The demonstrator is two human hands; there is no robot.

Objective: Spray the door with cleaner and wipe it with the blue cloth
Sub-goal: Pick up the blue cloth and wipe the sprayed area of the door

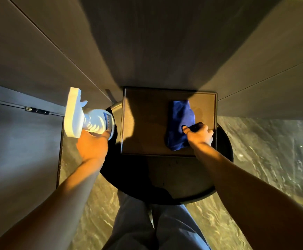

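My left hand [92, 147] grips a white spray bottle [85, 118] with a blue label, its nozzle head pointing up and left beside the tray. My right hand [199, 135] is closed on the near edge of a crumpled blue cloth [180, 121], which lies on the right half of a brown square tray [143, 123]. The door [17, 141] shows at the left as a grey panel with a metal latch [36, 110] on its top edge.
The tray sits on a dark round stool or side table [224, 159] pushed against wood-panelled walls [156, 42]. Marbled floor [273, 150] spreads to the right and below. My legs in light trousers [147, 222] stand just in front of the table.
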